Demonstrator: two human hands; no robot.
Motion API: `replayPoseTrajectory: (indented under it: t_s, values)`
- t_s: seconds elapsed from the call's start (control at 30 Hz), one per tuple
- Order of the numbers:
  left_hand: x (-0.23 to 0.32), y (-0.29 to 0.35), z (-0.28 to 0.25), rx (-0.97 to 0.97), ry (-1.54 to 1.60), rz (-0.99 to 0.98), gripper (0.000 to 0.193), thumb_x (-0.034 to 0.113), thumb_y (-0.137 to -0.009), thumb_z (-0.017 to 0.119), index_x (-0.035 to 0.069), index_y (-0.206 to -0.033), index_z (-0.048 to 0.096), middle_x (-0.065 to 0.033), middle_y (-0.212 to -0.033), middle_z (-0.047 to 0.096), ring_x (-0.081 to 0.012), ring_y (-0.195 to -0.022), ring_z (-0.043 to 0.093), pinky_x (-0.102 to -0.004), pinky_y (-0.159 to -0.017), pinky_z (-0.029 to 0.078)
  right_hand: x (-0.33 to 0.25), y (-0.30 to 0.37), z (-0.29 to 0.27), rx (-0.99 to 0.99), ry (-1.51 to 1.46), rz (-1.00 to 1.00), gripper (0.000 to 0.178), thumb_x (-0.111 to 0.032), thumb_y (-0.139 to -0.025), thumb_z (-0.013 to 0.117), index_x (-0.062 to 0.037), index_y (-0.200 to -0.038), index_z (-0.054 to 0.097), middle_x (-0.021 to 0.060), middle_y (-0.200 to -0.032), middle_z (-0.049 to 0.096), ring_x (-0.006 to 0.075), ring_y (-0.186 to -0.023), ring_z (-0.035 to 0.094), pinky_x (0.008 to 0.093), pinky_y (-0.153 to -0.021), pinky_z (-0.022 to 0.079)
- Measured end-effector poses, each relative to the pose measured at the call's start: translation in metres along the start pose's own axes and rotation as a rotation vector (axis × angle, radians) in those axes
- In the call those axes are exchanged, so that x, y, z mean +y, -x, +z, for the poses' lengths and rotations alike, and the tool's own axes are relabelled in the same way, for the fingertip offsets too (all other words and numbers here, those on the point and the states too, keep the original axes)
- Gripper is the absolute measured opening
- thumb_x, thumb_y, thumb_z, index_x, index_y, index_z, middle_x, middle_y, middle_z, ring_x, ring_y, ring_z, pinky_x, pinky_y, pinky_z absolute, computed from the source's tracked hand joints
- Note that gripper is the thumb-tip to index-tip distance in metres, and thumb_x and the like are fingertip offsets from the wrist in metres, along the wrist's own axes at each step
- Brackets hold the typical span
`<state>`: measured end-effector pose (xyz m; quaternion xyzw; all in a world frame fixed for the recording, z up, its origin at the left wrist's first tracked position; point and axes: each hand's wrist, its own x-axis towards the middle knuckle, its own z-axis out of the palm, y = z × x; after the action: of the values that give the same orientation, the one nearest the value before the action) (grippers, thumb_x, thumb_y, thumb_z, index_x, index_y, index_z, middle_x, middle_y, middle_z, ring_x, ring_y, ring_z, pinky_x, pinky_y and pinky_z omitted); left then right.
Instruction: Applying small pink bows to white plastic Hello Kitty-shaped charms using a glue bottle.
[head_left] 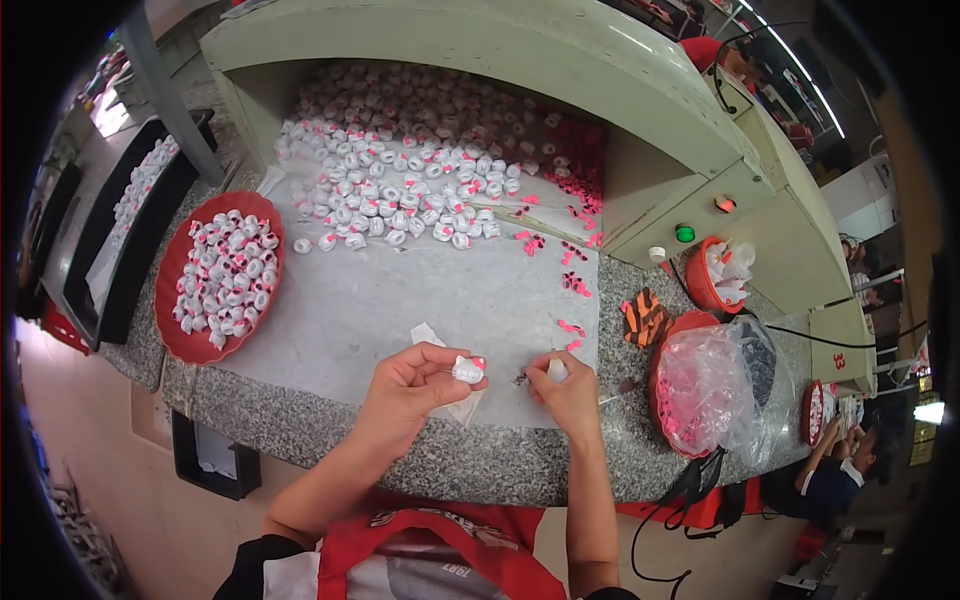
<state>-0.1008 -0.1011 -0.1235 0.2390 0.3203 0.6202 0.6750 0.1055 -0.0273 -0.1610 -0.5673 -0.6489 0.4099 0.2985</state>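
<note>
My left hand (402,390) pinches a small white figurine head (467,370) with a bright pink bit on its top, above the sheet near the counter's front edge. Under that hand lies a crumpled white cloth or tissue (462,408). To its right, my right hand (566,395) has its fingers closed around a small whitish, rounded object (557,371), whose kind I cannot make out. A tiny dark piece (520,378) shows by those fingertips; whether they grip it is unclear. The hands are apart. Small pink pieces (571,330) lie just beyond the right hand.
White pieces with pink bits (400,200) heap under a pale green metal housing (480,45). A red bowl (165,320) of similar pieces stands left. At right are orange-and-brown pieces (646,318), a red basket (704,290) and a plastic bag (715,385) with pink pieces. A co-worker (830,480) sits far right.
</note>
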Motion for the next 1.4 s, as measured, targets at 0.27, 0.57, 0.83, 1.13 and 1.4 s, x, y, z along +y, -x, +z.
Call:
replayPoseTrajectory:
  t_s: [0.27,0.57,0.83,1.13,1.4]
  values:
    - [-0.004,0.004,0.019,0.052,-0.271,0.121,0.029,-0.01,-0.076,0.055,-0.004,-0.104,0.052,-0.0157,-0.101,0.059,-0.0203,-0.092,0.059,-0.0296,-0.079,0.05,-0.101,0.036,0.003,-0.128,-0.517,0.033,0.012,0.002,-0.068,0.068,0.0031,-0.077,0.059,0.0072,-0.066,0.061,0.0091,-0.056,0.056,0.0201,-0.05,0.046]
    - [-0.004,0.0,0.028,-0.008,-0.307,0.11,0.028,-0.011,-0.076,0.055,-0.005,-0.103,0.052,-0.0193,-0.109,0.055,-0.0214,-0.098,0.057,-0.0304,-0.085,0.048,-0.091,0.035,-0.005,-0.082,-0.503,0.112,0.012,0.001,-0.069,0.069,0.0019,-0.075,0.059,0.0054,-0.065,0.06,0.0069,-0.056,0.054,0.0185,-0.051,0.045]
    - [0.001,0.003,0.029,0.011,-0.073,0.019,0.026,-0.008,-0.077,0.055,-0.003,-0.102,0.054,-0.0198,-0.115,0.051,-0.0216,-0.1,0.055,-0.0308,-0.085,0.046,-0.088,0.036,0.007,-0.086,-0.559,0.029,0.016,0.004,-0.067,0.069,0.0001,-0.078,0.06,0.0037,-0.072,0.06,0.0057,-0.065,0.053,0.0187,-0.056,0.044]
    - [-0.024,0.002,0.028,0.019,-0.291,0.301,0.024,-0.01,-0.078,0.054,-0.004,-0.101,0.055,-0.0122,-0.101,0.055,-0.0179,-0.093,0.056,-0.0272,-0.082,0.046,-0.08,0.034,-0.001,-0.087,-0.454,-0.02,0.018,0.004,-0.066,0.069,-0.0003,-0.082,0.062,0.0004,-0.071,0.058,0.0045,-0.065,0.052,0.0174,-0.056,0.043]
    - [-0.023,0.004,0.017,0.099,-0.292,0.304,0.023,-0.007,-0.078,0.055,-0.004,-0.101,0.055,-0.0109,-0.098,0.057,-0.0168,-0.089,0.058,-0.0266,-0.08,0.047,-0.081,0.026,0.012,-0.162,-0.465,0.042,0.016,-0.001,-0.069,0.07,-0.0013,-0.083,0.062,-0.001,-0.069,0.058,0.004,-0.065,0.052,0.0186,-0.057,0.044]
